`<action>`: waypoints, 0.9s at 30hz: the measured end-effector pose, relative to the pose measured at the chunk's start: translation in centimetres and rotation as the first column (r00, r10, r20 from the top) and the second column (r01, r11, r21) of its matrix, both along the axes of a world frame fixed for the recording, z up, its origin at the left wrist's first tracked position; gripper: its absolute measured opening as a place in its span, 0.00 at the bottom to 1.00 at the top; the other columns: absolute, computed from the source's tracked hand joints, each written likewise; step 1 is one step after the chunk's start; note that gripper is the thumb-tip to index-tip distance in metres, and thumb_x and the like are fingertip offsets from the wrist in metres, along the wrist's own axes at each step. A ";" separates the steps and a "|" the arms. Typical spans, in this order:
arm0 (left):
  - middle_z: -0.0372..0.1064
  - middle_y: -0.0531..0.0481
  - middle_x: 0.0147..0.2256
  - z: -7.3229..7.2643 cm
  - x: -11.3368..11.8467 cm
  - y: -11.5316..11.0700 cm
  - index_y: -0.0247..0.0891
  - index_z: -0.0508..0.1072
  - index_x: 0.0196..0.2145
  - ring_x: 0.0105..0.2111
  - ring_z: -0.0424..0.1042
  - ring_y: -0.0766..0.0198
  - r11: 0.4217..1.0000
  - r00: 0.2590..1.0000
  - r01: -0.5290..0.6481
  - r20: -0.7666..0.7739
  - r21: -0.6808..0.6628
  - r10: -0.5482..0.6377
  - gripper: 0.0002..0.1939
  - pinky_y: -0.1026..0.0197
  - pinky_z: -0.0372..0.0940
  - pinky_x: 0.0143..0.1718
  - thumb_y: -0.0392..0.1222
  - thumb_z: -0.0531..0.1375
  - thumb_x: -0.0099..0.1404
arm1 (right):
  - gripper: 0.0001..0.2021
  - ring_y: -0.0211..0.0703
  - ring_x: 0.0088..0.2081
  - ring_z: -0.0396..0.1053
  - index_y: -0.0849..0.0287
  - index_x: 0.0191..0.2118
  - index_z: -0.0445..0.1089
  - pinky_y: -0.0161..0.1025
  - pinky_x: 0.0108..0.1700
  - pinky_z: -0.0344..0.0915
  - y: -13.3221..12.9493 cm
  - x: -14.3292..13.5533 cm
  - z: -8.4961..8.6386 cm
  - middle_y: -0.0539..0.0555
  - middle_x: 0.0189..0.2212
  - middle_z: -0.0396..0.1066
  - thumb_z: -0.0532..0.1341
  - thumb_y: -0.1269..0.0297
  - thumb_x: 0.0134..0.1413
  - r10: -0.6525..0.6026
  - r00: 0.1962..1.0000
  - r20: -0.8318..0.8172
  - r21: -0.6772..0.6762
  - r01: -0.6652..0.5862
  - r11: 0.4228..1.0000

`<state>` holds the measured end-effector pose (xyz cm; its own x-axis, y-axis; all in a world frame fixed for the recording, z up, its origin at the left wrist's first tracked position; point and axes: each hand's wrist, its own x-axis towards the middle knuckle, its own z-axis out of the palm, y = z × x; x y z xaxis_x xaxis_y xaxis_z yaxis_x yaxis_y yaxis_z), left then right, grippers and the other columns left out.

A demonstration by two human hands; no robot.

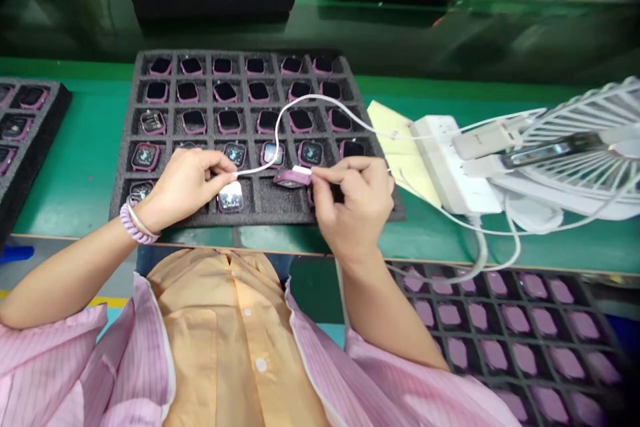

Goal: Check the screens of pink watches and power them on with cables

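My left hand [187, 180] pinches a white cable [300, 101] near its end, just above a purple smartwatch [230, 199] with a lit screen. My right hand [355, 203] is closed on a small white charger piece [302, 170], which touches a tilted purple smartwatch [290, 179] lifted over the front row of the foam tray [257, 217]. Whether the two are joined, I cannot tell. Rows of purple watches fill other compartments, and several in the front rows have lit screens, such as the watch [310, 152] behind my right fingers.
On the right, a white power strip [435, 160] with plugged-in adapters stands beside a white fan [590, 147] and yellow paper [395, 127]. Another tray [55, 120] lies left. Black trays [215, 3] stand on the back shelf. Below right is a tray of purple pieces [515, 319].
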<state>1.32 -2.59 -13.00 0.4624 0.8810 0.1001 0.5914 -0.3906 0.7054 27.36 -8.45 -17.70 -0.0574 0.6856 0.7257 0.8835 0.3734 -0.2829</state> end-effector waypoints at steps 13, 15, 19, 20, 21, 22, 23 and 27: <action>0.80 0.52 0.36 0.6 -1.7 -3.6 0.41 0.81 0.41 0.34 0.77 0.64 0.928 0.975 -0.197 0.162 0.317 0.151 0.06 0.62 0.71 0.40 0.43 0.64 0.69 | 0.07 0.56 0.45 0.72 0.59 0.40 0.73 0.49 0.46 0.63 1.1 0.6 2.2 0.60 0.41 0.71 0.57 0.68 0.65 0.132 0.986 0.105 -0.344 -0.088 0.935; 0.80 0.52 0.36 0.3 -2.7 -4.5 0.42 0.81 0.42 0.35 0.78 0.64 0.922 0.963 -0.245 0.181 0.299 0.197 0.06 0.63 0.71 0.40 0.42 0.64 0.69 | 0.08 0.56 0.42 0.72 0.59 0.40 0.73 0.47 0.43 0.64 1.5 1.0 2.9 0.60 0.39 0.72 0.56 0.69 0.63 0.172 0.980 0.101 -0.423 -0.114 0.899; 0.80 0.54 0.37 -0.5 -4.7 -5.7 0.44 0.80 0.41 0.34 0.77 0.64 0.891 0.935 -0.344 0.200 0.296 0.295 0.05 0.62 0.70 0.38 0.42 0.63 0.70 | 0.08 0.52 0.37 0.71 0.59 0.38 0.72 0.44 0.40 0.65 1.4 1.7 4.6 0.58 0.35 0.73 0.56 0.66 0.64 0.274 0.960 0.053 -0.523 -0.207 0.827; 0.80 0.54 0.37 -0.7 -5.1 -5.9 0.44 0.80 0.40 0.33 0.77 0.64 0.877 0.929 -0.364 0.195 0.314 0.315 0.05 0.61 0.70 0.38 0.42 0.63 0.70 | 0.08 0.51 0.36 0.71 0.58 0.38 0.73 0.43 0.39 0.65 1.3 1.7 5.0 0.58 0.34 0.73 0.56 0.65 0.64 0.306 0.952 0.032 -0.557 -0.237 0.796; 0.81 0.55 0.36 -0.8 -5.4 -6.0 0.45 0.80 0.40 0.33 0.77 0.64 0.858 0.923 -0.383 0.188 0.341 0.337 0.05 0.60 0.70 0.39 0.42 0.63 0.70 | 0.09 0.50 0.35 0.72 0.58 0.38 0.73 0.42 0.38 0.65 1.2 1.7 5.2 0.57 0.34 0.74 0.56 0.65 0.65 0.337 0.941 0.015 -0.598 -0.262 0.757; 0.81 0.56 0.36 -0.9 -5.7 -6.1 0.46 0.80 0.39 0.33 0.77 0.63 0.835 0.915 -0.404 0.179 0.375 0.362 0.04 0.59 0.70 0.40 0.43 0.63 0.70 | 0.10 0.49 0.34 0.72 0.58 0.38 0.73 0.41 0.37 0.65 1.2 1.7 5.4 0.57 0.34 0.74 0.55 0.64 0.65 0.360 0.933 0.012 -0.636 -0.271 0.723; 0.80 0.56 0.36 -1.0 -5.9 -6.2 0.47 0.80 0.39 0.34 0.77 0.63 0.809 0.905 -0.425 0.168 0.407 0.391 0.04 0.58 0.70 0.41 0.43 0.63 0.71 | 0.10 0.49 0.34 0.72 0.58 0.38 0.74 0.41 0.37 0.64 1.2 1.6 5.4 0.57 0.34 0.75 0.55 0.64 0.65 0.368 0.929 0.032 -0.663 -0.256 0.703; 0.81 0.56 0.38 -1.5 -6.6 -6.2 0.49 0.79 0.41 0.39 0.78 0.60 0.728 0.856 -0.492 0.113 0.477 0.504 0.05 0.54 0.69 0.46 0.44 0.61 0.73 | 0.09 0.54 0.38 0.73 0.59 0.37 0.74 0.45 0.39 0.60 1.4 0.9 4.1 0.59 0.37 0.76 0.56 0.66 0.62 0.296 0.934 0.199 -0.593 -0.126 0.795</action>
